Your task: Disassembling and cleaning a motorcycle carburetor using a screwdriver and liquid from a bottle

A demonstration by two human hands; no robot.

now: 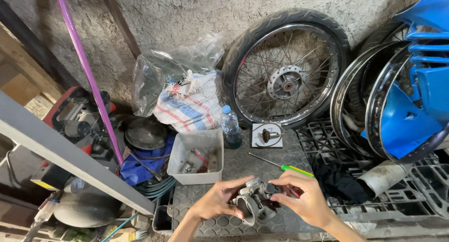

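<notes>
Both hands grip a grey metal carburetor [256,202] over a dark patterned mat [220,223]: left hand [216,202] w/ fingers curled round its side, right hand [304,200] closed on top. Screwdriver [280,165] lies just beyond.

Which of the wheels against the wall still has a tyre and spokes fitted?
The spoked wheel left of the bare chrome rims; it alone carries a black tyre, spokes and hub.

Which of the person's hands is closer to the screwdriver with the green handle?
The right hand. It sits just below the screwdriver, its fingers almost at the green handle. The left hand is farther off to the left, on the other side of the metal engine part that both hands hold.
</notes>
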